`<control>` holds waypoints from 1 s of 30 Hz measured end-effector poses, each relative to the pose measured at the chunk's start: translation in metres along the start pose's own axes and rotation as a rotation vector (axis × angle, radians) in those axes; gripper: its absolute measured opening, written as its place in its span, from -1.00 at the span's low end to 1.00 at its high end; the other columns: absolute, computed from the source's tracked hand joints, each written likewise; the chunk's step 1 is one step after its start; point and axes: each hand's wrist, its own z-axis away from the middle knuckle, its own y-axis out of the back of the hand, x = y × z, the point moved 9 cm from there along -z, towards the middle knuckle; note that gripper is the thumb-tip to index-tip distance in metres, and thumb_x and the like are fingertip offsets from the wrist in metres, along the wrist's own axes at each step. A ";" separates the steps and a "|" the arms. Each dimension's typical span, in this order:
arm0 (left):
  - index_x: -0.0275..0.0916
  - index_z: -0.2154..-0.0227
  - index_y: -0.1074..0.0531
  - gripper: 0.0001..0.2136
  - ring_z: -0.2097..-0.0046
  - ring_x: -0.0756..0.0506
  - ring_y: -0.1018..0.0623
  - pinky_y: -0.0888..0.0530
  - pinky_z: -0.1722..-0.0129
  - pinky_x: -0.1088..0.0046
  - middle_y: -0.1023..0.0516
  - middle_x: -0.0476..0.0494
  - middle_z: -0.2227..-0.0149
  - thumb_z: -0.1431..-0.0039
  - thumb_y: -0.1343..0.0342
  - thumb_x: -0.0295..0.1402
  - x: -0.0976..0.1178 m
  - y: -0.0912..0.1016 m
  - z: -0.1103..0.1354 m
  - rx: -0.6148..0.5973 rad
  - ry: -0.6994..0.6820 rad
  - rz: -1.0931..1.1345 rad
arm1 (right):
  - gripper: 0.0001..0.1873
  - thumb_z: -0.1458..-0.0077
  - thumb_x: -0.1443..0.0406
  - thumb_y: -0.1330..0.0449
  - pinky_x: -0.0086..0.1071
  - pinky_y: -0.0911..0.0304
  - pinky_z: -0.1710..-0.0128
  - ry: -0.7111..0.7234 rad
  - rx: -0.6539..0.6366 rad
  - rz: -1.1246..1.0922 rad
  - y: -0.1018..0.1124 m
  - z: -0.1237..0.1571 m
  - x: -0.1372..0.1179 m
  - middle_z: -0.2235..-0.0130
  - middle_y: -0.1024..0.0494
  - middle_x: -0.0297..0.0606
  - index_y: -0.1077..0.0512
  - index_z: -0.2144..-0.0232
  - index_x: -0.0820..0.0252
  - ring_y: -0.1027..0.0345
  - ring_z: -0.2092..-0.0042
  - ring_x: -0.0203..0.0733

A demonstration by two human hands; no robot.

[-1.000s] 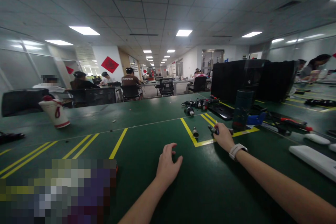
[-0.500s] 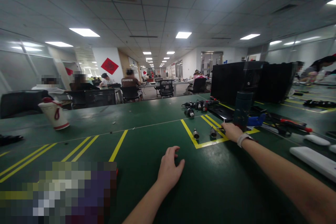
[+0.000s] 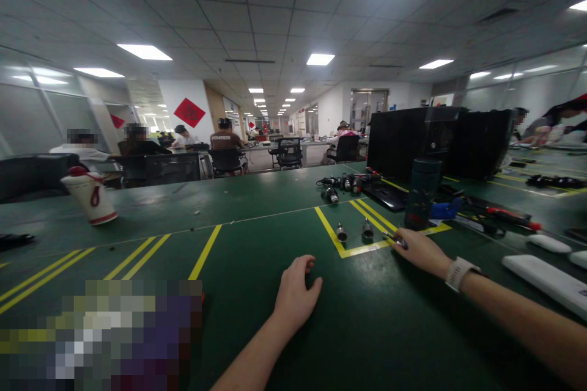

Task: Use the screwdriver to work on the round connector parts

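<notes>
Left hand (image 3: 298, 293) loosely spread, holding nothing; right hand (image 3: 420, 252) pinching a slender silver metal piece (image 3: 395, 239) over a green tabletop (image 3: 257, 256).

The piece, near the strip of yellow tape (image 3: 364, 250), looks stiff, light and smooth enough to slip; a hold around its middle should suit. To its left, two stubby silver metal cylinders (image 3: 342, 233) rest inside the tape's corner, probably dense, best taken by their sides.

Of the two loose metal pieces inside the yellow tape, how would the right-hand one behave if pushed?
Its metallic sheen suggests the metal piece is stiff and perhaps heavy for its size. Its rounded body might roll across the flat green table if lying sideways. Its smooth-looking surface could feel a little slippery.
</notes>
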 end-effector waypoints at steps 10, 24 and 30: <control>-0.16 0.19 -0.46 -0.70 0.06 -0.26 -0.45 -0.36 0.03 0.06 -0.49 -0.20 0.12 0.06 -0.10 -0.47 0.043 -0.022 0.037 -0.129 -0.172 -0.118 | -0.77 -0.02 0.31 -0.14 -0.19 -0.28 0.20 0.287 -0.028 -0.281 -0.010 0.109 -0.098 0.20 -0.48 -0.17 -0.40 0.20 0.16 -0.37 0.19 -0.05; -0.16 0.07 -0.35 -0.58 0.09 -0.26 -0.50 -0.42 0.09 0.13 -0.54 -0.24 0.11 0.08 -0.11 -0.45 0.025 0.003 0.096 -0.259 -0.079 -0.140 | -0.59 0.28 0.47 -0.19 -0.32 -0.21 0.19 0.478 -0.288 -0.574 -0.045 0.140 -0.222 0.21 -0.44 -0.20 -0.34 0.26 0.21 -0.29 0.21 -0.14; -0.07 -0.01 -0.34 -0.47 0.07 -0.27 -0.50 -0.40 0.07 0.19 -0.54 -0.20 0.05 0.11 -0.19 -0.45 0.032 -0.001 0.111 -0.440 -0.102 -0.201 | -0.58 0.28 0.43 -0.30 -0.34 -0.22 0.21 0.510 -0.370 -0.677 -0.051 0.158 -0.214 0.22 -0.46 -0.19 -0.35 0.26 0.19 -0.31 0.23 -0.15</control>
